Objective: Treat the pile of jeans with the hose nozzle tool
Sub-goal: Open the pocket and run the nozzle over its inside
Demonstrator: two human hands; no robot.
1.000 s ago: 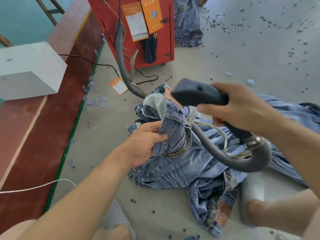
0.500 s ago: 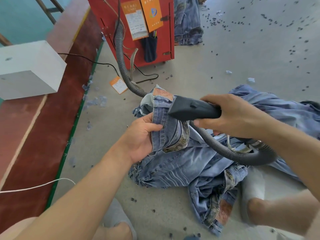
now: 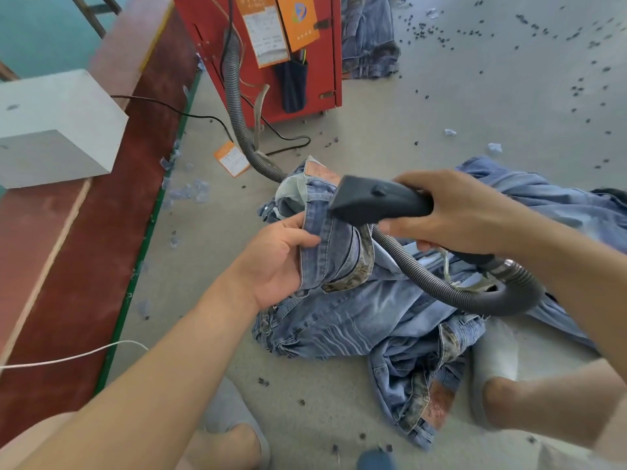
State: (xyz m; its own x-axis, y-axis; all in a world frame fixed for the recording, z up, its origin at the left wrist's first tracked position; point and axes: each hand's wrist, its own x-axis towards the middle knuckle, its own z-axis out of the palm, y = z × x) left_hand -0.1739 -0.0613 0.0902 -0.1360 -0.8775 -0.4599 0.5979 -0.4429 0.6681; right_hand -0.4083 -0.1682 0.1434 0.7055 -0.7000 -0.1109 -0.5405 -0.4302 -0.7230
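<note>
A pale grey concrete floor (image 3: 424, 123) carries a heap of faded light-blue denim jeans (image 3: 356, 320) near its middle. A red metal cabinet (image 3: 271, 56) stands on it beyond, with a small orange paper tag (image 3: 231, 159) lying flat just before it. Small dark specks (image 3: 576, 93) are scattered across the far right.

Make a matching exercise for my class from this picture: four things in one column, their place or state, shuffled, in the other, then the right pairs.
Things
1. nozzle
2. waistband
3. red cabinet
4. white box

Place or state
A. stands at the far end of the hose
B. held in the right hand
C. sits on the red-brown strip at left
D. gripped by the left hand

Pairs: 1-B, 2-D, 3-A, 4-C
</note>
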